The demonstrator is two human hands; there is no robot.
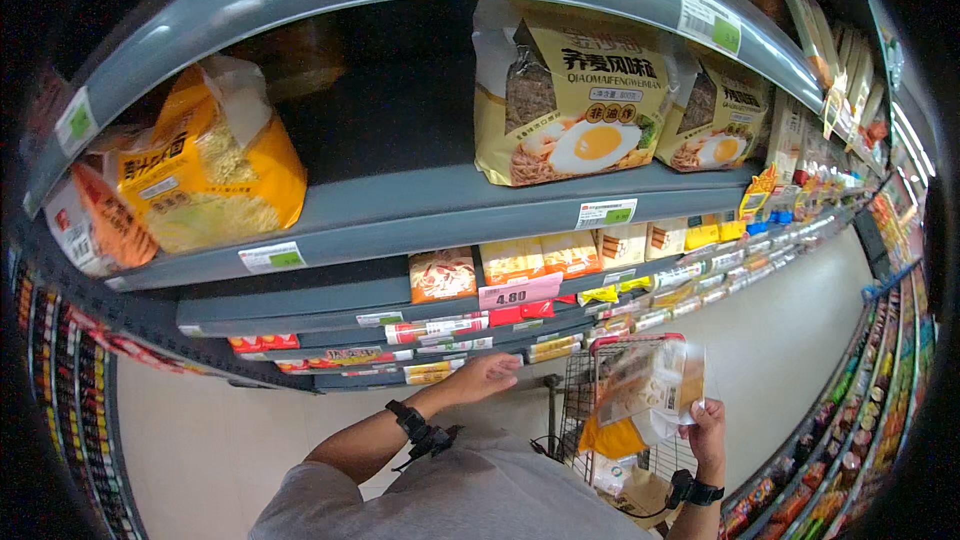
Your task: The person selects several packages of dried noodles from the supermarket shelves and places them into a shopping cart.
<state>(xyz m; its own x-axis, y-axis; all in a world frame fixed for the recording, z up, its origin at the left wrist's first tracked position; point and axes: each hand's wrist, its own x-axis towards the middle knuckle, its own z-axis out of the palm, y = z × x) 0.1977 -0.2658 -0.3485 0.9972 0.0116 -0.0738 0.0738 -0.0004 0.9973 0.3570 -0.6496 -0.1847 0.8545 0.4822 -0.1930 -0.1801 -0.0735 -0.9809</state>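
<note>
In my right hand (pixel 705 426) is the edge of a plastic food package (pixel 649 397) with an orange end and clear and white parts. It is tilted above a wire shopping cart (pixel 577 382) with a red handle, and printing shows on it. My left hand (pixel 487 375) reaches out in front of the lower shelves, fingers slightly curled, holding nothing that I can see. Inside the cart, below the package, lie a white packet (pixel 611 474) and a brown bag (pixel 641 491), both partly hidden.
Large noodle bags (pixel 577 105) stand on the upper shelf (pixel 420 195), with orange noodle bags (pixel 217 165) at its left end. Lower shelves hold smaller noodle packs (pixel 517 259) behind price tags. Across the aisle floor (pixel 795 307), more stocked shelves (pixel 832 450) curve along the right.
</note>
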